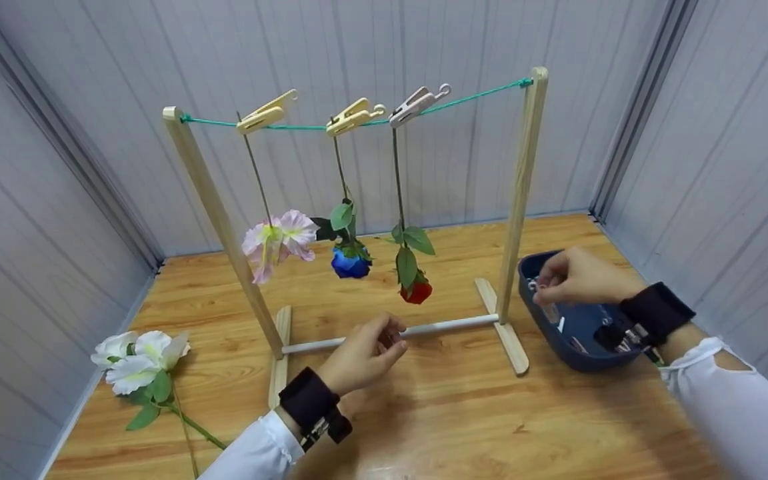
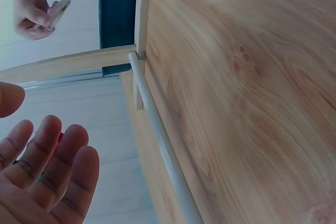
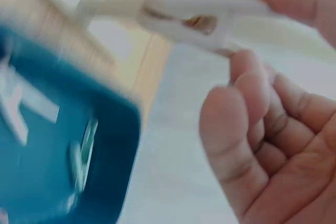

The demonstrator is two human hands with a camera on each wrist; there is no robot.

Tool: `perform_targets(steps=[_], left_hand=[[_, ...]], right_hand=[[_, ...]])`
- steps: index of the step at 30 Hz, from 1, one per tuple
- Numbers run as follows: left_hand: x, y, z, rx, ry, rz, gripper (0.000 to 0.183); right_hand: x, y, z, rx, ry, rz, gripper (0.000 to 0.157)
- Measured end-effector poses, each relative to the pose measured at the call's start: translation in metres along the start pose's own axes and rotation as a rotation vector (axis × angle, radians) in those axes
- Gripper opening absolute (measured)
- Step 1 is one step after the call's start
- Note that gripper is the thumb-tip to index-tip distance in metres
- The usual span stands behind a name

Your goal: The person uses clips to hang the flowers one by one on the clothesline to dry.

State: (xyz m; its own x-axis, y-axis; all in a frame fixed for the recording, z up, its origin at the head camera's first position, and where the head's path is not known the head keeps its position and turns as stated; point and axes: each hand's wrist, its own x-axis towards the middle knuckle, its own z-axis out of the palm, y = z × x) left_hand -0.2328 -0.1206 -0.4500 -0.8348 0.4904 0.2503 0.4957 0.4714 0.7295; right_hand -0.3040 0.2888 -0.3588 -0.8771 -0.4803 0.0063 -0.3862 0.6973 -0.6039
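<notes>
Well, white flowers [image 1: 144, 360] lie on the counter [image 1: 464, 413] at the far left, with a green stem that runs toward the person's left sleeve [image 1: 257, 450]. Next comes a tall wood stand with a left post [image 1: 217, 220] and a green string [image 1: 304, 127] tied across its top. A pink flower [image 1: 281, 240] hangs upside down from the string by a yellow peg [image 1: 263, 120]. Beside it, a blue flower [image 1: 351, 260] hangs head down from a second yellow peg [image 1: 351, 121]. Low in front of the stand is the left hand [image 1: 364, 350], near the white bar [image 1: 451, 325]. Its fingers are loose and a bit bent, and it has hold of nothing. A red flower [image 1: 417, 291] hangs head down too, from a pale peg [image 1: 411, 108]. Then there is the right post [image 1: 524, 187], and just beside it sits a dark blue tub [image 1: 591, 363]. Some white and green bits lie in the tub, too blurry to name. The right hand [image 1: 581, 277] is above the tub, its thumb and finger pinching the end of a whitish peg [image 3: 199, 2]. Both wrists wear black bands [image 1: 307, 397].
</notes>
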Motion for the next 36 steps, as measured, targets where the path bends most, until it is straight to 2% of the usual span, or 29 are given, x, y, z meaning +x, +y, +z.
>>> perform_targets(steps=[6,10,17,23,27,32,36], left_hand=[[0.002,0.007,0.005,-0.006,0.003,0.031,0.018],[0.002,0.014,0.010,0.000,0.017,0.061,0.020],[0.005,0.026,0.021,0.015,-0.048,0.063,0.033],[0.006,0.032,0.027,0.036,-0.077,0.086,0.032],[0.006,0.033,0.031,0.050,-0.080,0.138,0.027],[0.005,0.032,0.034,0.128,-0.087,0.182,0.028],[0.004,0.030,0.034,0.213,-0.098,0.191,0.028]], right_hand=[[-0.004,-0.026,0.027,0.151,-0.012,-0.178,0.017],[-0.002,-0.032,0.053,0.321,0.008,-0.280,0.021],[0.002,-0.036,0.104,0.581,0.021,-0.420,0.026],[0.001,-0.048,0.133,0.745,0.020,-0.432,0.030],[0.000,-0.054,0.146,0.814,0.041,-0.433,0.032],[0.001,-0.055,0.156,0.821,0.060,-0.450,0.031],[0.001,-0.053,0.158,0.757,0.064,-0.444,0.034]])
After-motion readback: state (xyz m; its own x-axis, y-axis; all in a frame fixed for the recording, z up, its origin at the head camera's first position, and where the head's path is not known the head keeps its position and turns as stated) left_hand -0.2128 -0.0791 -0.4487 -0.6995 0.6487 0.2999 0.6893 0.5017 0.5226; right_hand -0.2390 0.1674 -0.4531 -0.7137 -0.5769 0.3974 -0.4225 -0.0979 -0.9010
